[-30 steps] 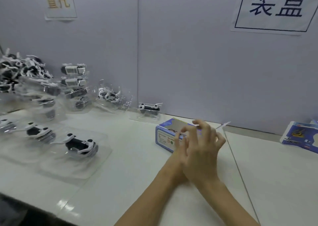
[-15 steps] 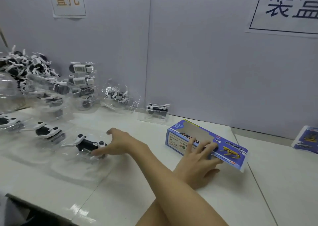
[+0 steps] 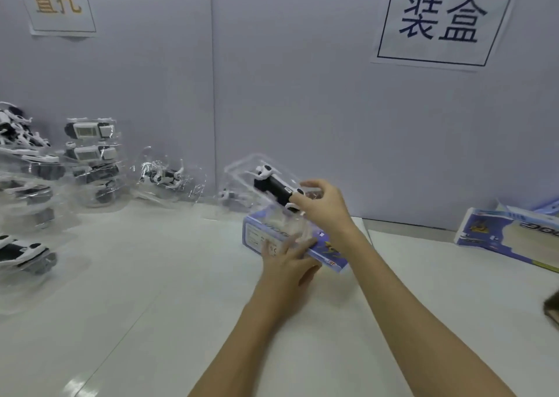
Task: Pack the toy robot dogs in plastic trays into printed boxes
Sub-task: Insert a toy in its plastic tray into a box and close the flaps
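Looks like a packing station on a small toy assembly line, not anybody's home: plain white worktable [image 3: 151, 275] pushed up against a pale grey partition wall [image 3: 302, 94], with two printed paper signs in Chinese characters taped up, an orange-lettered one [image 3: 56, 2] on the left and a dark-blue boxed one [image 3: 441, 18] on the right, like labels for each work step. Clear plastic blister trays holding black-and-white toy robot dogs [image 3: 90, 160] are heaped along the left, and blue printed cardboard boxes [image 3: 511, 236] sit at the right.
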